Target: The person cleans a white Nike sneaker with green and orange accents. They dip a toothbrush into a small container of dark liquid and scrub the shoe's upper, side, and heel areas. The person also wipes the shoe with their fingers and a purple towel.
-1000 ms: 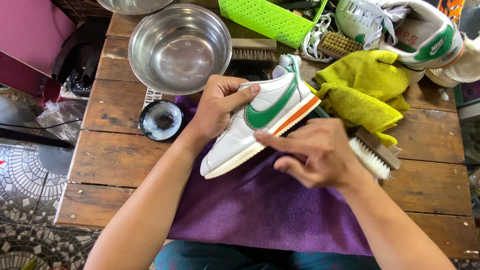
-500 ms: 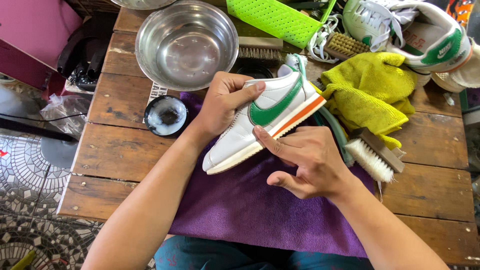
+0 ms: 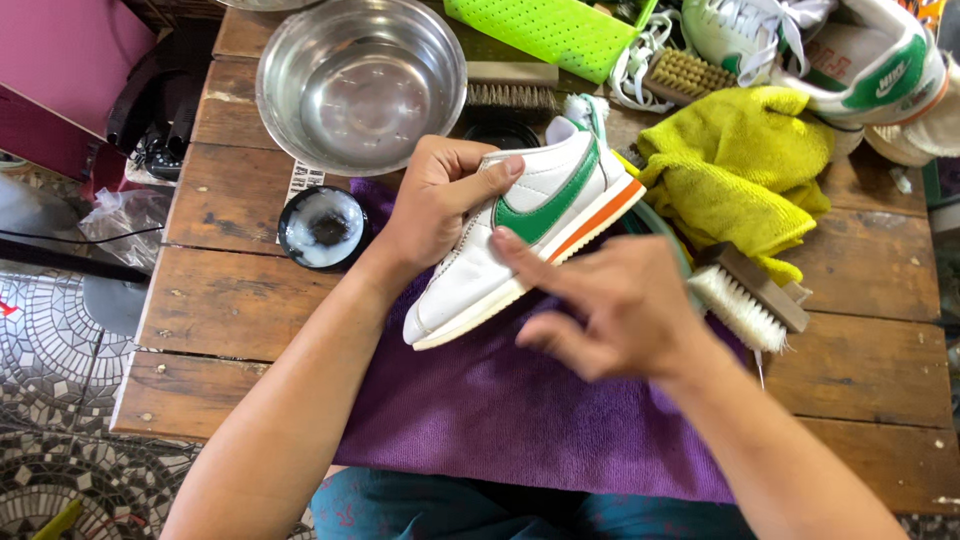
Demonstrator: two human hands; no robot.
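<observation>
While the wooden table (image 3: pixel 230 300) runs across most of the view, the far left just shows a pink panel (image 3: pixel 45 60) and a mosaic floor (image 3: pixel 50 480). Next over there's a big steel bowl (image 3: pixel 360 80), and below it a small black tin (image 3: pixel 325 228) with whitish paste inside. The left hand (image 3: pixel 435 205) is wrapped round the top of a white sneaker (image 3: pixel 520 235) with a green swoosh and orange sole stripe, thumb lying along its side, holding it tilted over a purple cloth (image 3: pixel 500 410). The right hand (image 3: pixel 610 310) is loose and mostly open, gripping nothing, with 1 fingertip (image 3: pixel 503 240) touching the shoe's side. To the right: a white-bristle brush (image 3: pixel 745 300), a yellow cloth (image 3: pixel 740 165), then a 2nd matching sneaker (image 3: pixel 880 70) at the corner.
</observation>
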